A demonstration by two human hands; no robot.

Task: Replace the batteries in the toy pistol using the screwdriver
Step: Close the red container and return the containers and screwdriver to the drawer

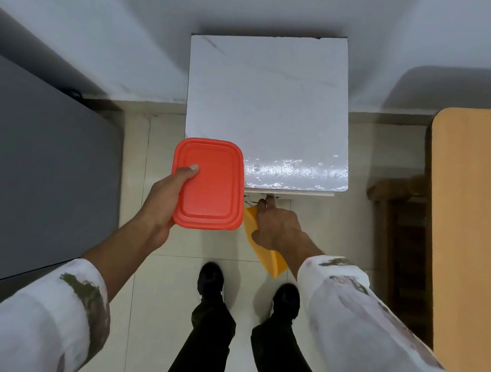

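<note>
White table (270, 99), left grip (164, 202) holding red-lidded container (210, 185)

Dim, soft light — glare on the white tabletop (270, 99), edges warped.

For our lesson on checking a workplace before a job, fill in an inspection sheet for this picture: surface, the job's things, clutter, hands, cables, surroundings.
Surface: white cabinet top, bare, glossy near its front edge.
Job's things: toy pistol, screwdriver, batteries: nothing seen.
Clutter: red-lidded container, closed, contents hidden; orange panel under the right hand, and what it is cannot be told.
Hands: left hand grips the container, thumb on the lid; right hand reaches to the cabinet's front edge, and what its fingertips hold is unclear.
Cables: nothing seen.
Surroundings: grey surface at left, wooden table at right, tiled floor.
</note>
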